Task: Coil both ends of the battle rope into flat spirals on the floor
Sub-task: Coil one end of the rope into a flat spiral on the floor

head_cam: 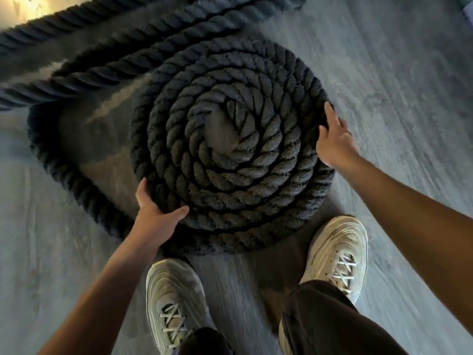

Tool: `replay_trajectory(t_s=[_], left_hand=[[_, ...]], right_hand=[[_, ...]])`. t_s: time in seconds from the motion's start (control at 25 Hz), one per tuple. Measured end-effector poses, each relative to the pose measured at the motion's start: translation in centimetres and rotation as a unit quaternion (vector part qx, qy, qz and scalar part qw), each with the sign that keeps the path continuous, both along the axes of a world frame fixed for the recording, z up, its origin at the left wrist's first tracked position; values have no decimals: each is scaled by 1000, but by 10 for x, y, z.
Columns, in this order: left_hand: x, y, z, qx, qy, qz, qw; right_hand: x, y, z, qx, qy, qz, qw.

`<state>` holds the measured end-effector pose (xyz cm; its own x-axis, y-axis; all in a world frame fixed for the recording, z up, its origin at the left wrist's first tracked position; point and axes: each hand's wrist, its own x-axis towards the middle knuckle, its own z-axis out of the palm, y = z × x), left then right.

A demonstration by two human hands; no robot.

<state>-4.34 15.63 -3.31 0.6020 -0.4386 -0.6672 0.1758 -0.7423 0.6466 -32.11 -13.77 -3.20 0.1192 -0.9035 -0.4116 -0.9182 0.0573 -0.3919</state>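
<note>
A thick dark battle rope is wound into a flat spiral [230, 155] of several turns on the grey floor, its end at the centre. My left hand [153, 213] grips the spiral's lower left rim, thumb on top and fingers wrapped around the outer turn. My right hand [332, 139] rests against the right rim with fingers spread and fairly straight. A loose outer loop of rope [58, 170] curves wide around the spiral's left side, apart from it.
Two more straight runs of the rope [115, 65] cross the floor at the upper left. My two white sneakers [174, 303] stand just below the spiral. Grey wood-look floor [396, 85] lies to the right.
</note>
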Motion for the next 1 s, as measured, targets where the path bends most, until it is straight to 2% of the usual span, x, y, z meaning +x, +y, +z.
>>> replay_trajectory(t_s=[0.08, 0.24, 0.32, 0.4, 0.56, 0.76, 0.92, 1.0], left_hand=[[3, 1, 0, -4, 5, 16, 1000], [40, -21, 0, 5, -133, 39, 990], [62, -41, -1, -26, -147, 38, 988], [77, -58, -2, -45, -148, 8, 988], [83, -70, -8, 2, -166, -76, 983], [67, -62, 8, 16, -113, -25, 993], [17, -33, 11, -42, -2, -3, 999], [-9, -20, 9, -48, 13, -30, 998]], right_hand=[[7, 22, -5, -46, -14, -41, 998], [5, 100, -5, -83, -62, -133, 986], [6, 133, -4, -68, -80, -137, 985], [7, 151, -4, -53, -97, -134, 985], [10, 151, -6, -56, -91, -126, 986], [-4, 93, -12, -75, -34, -55, 995], [-17, 13, -6, -36, 6, -21, 999], [-17, -8, 0, -16, 28, -17, 999]])
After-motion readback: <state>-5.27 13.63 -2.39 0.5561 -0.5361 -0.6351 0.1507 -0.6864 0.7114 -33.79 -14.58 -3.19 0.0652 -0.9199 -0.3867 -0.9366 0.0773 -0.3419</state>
